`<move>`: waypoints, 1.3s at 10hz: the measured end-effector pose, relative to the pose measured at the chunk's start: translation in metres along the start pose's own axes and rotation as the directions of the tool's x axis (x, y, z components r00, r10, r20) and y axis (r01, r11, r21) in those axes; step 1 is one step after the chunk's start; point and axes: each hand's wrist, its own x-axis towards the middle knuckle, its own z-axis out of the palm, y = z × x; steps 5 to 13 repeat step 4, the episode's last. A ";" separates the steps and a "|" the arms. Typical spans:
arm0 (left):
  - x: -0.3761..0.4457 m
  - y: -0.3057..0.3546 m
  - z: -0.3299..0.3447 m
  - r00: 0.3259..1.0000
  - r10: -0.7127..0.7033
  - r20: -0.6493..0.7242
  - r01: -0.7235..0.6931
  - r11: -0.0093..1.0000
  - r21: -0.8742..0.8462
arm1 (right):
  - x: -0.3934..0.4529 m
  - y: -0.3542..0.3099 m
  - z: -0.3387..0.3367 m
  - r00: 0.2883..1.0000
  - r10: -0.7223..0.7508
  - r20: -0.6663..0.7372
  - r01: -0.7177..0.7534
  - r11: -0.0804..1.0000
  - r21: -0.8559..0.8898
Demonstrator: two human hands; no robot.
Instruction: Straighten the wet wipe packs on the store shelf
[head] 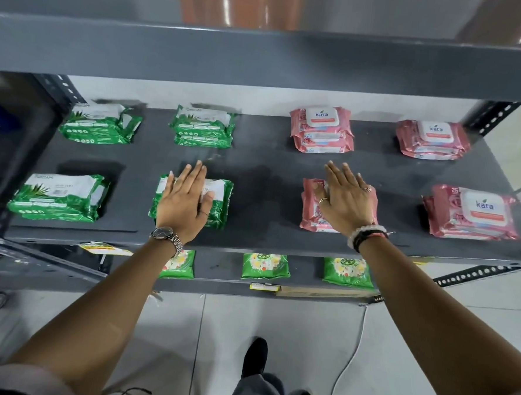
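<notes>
shelf point(270, 170): dark grey metal deck under an upper grey shelf board; holds eight groups of wet wipe packs in two rows of four, green on the left half, pink on the right half.
lower shelf point(218, 266): seen below the front edge; three green packets with a floral print lie on it, well apart from each other.
back row: green stack point(100, 123), slightly skewed; green stack point(203, 126); pink stack point(322, 129) with a white "kara" lid on top; pink stack point(433, 140).
front row: green pack point(59, 196), tilted clockwise; green pack under left hand point(219, 201); pink pack under right hand point(310, 212); pink stack at right point(470, 213), lid up, turned a little.
left hand point(184, 203): flat, fingers spread and extended, palm pressing down on the front green pack; wristwatch point(164, 233) on the wrist.
right hand point(346, 199): flat, fingers extended, palm resting on the front pink pack; rings on the fingers, bead bracelets point(366, 236) at the wrist.
floor point(305, 337): pale tiles with a white cable.
</notes>
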 end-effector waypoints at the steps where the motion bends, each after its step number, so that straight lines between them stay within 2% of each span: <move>1: 0.000 0.002 -0.003 1.000 -0.020 0.011 0.020 1.000 0.008 | -0.001 0.002 -0.002 1.000 -0.009 0.017 0.009 1.000 0.010; 3: -0.001 0.006 -0.013 0.996 -0.030 0.084 0.028 0.999 0.035 | -0.005 -0.001 -0.012 0.998 -0.003 0.060 -0.002 0.997 0.082; 4: -0.014 0.028 -0.033 0.995 0.021 -0.096 -0.021 1.000 0.003 | -0.024 0.000 -0.031 0.989 -0.004 -0.150 0.042 0.967 0.250; 13: -0.014 0.028 -0.033 0.995 0.021 -0.096 -0.021 1.000 0.003 | -0.024 0.000 -0.031 0.989 -0.004 -0.150 0.042 0.967 0.250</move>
